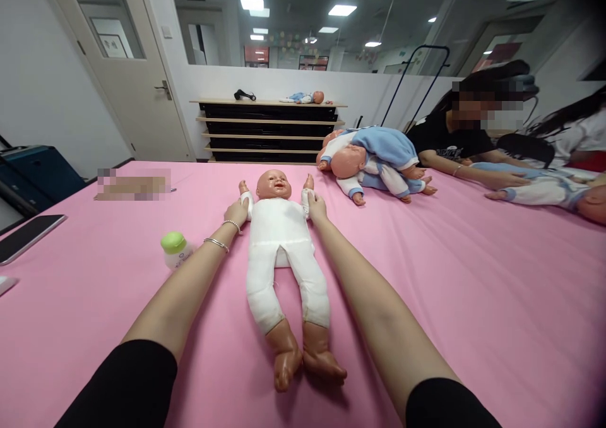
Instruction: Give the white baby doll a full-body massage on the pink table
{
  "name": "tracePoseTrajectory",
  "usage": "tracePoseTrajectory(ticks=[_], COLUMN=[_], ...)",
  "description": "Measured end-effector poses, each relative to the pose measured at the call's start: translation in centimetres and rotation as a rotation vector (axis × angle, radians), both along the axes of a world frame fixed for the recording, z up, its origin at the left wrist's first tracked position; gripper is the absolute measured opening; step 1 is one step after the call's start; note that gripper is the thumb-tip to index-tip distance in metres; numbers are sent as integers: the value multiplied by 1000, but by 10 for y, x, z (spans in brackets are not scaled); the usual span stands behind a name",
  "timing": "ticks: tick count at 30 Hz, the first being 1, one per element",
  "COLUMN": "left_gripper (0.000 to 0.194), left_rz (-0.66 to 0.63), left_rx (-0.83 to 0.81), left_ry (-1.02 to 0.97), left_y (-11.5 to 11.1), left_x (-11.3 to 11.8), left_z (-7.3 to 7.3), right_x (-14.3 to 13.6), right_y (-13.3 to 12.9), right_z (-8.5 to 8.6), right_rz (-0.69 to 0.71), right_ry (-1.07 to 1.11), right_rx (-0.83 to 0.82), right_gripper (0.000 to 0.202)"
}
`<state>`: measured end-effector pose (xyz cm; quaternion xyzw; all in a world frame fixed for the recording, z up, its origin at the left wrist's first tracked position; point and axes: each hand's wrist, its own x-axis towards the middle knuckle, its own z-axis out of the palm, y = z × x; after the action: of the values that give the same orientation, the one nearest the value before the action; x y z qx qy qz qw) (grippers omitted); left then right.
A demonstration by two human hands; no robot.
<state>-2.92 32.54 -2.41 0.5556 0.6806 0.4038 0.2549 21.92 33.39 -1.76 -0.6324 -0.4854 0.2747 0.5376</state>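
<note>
A baby doll [280,226] with a white cloth body lies on its back on the pink sheet [407,308], head away from me and bare feet toward me. Its two arms are raised beside its head. My left hand [237,212] is closed around the doll's arm on the left side. Around the other arm, at the right, my right hand [317,207] is closed too. Bracelets circle my left wrist. Close to my left forearm stands a white bottle [175,251] with a green cap, partly hidden by that forearm.
Several dolls in blue and white clothes [374,156] are piled at the back right. Beyond them a person in a black top [445,137] handles another doll [544,194]. A phone [31,237] lies at the left edge. A shelf [269,125] stands against the wall.
</note>
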Motion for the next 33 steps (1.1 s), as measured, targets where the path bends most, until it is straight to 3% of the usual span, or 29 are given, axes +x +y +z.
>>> tracePoseTrajectory(ticks=[4,6,9,12,17,19,23,27,33], left_gripper=[57,58,55,49,51,52,44,36,32], left_rz=[92,109,81,41,24,-61,-194,-153,-47], left_rx=[-331,-372,-307,-163,-16,55,150,129,55], left_ry=[75,81,43,-1,-72,-169,-238,-219,-243], left_y=[16,16,9,-7,-42,-54,-65,-67,-65], left_x=[1,2,2,-4,-18,-23,-30,-29,-23], left_z=[6,9,11,7,-6,-12,-19,-27,-41], right_x=[6,7,6,7,23,31,41,43,44], right_y=[12,15,13,-3,-51,-70,-93,-101,-106], right_z=[-10,-11,-8,-6,-14,-18,-20,-17,-13], right_rz=[-57,-87,-99,-69,233,348,438,487,500], right_ry=[-25,-33,-32,-22,90,70,-108,-195,-113], right_rx=[-124,-172,-157,-33,278,289,347,355,236], right_gripper=[31,32,36,37,61,56,33,33,34])
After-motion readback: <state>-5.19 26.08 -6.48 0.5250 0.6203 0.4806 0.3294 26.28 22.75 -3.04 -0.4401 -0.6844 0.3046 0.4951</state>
